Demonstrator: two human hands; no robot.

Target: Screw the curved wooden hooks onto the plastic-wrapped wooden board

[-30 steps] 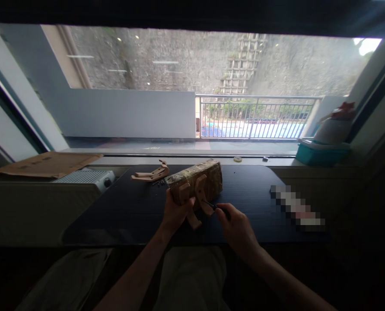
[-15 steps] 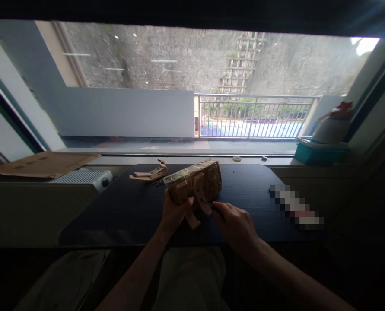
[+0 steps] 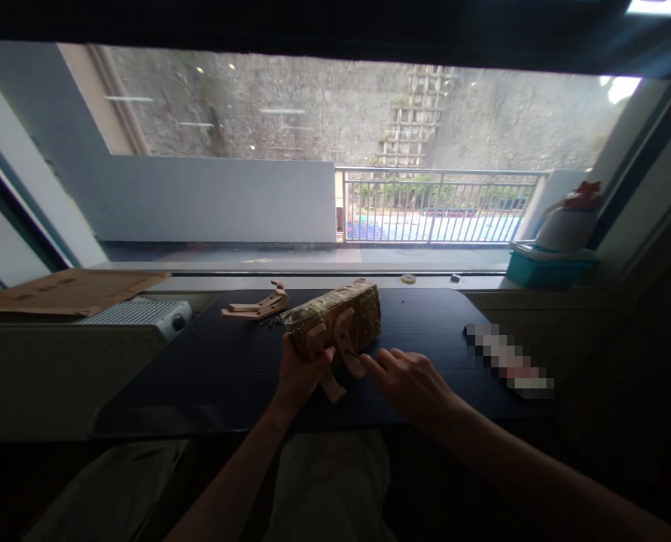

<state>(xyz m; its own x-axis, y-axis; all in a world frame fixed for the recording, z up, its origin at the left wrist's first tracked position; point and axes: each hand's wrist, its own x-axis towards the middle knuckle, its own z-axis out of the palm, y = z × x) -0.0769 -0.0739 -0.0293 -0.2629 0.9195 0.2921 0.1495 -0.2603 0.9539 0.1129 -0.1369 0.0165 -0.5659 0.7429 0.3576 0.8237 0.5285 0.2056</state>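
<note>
A wooden block (image 3: 340,316) wrapped in clear plastic stands tilted on the black table (image 3: 211,369). Two pale wooden hooks (image 3: 343,342) stick out of its near face. My left hand (image 3: 298,373) is closed round the block's left end and the left hook. My right hand (image 3: 411,380) is closed on a thin dark tool whose tip (image 3: 351,354) touches the base of the right hook; most of the tool is hidden in my fingers.
Loose wooden hooks (image 3: 256,305) and small dark screws (image 3: 270,321) lie behind the block. A white heater (image 3: 143,312) and flat cardboard (image 3: 64,290) are at left. A teal box (image 3: 550,267) sits on the sill at right. A blurred-out object (image 3: 507,361) lies on the table.
My right hand has moved left toward the block, bringing the tool tip up to the right hook. My head has shifted slightly, and the left hand keeps its grip.
</note>
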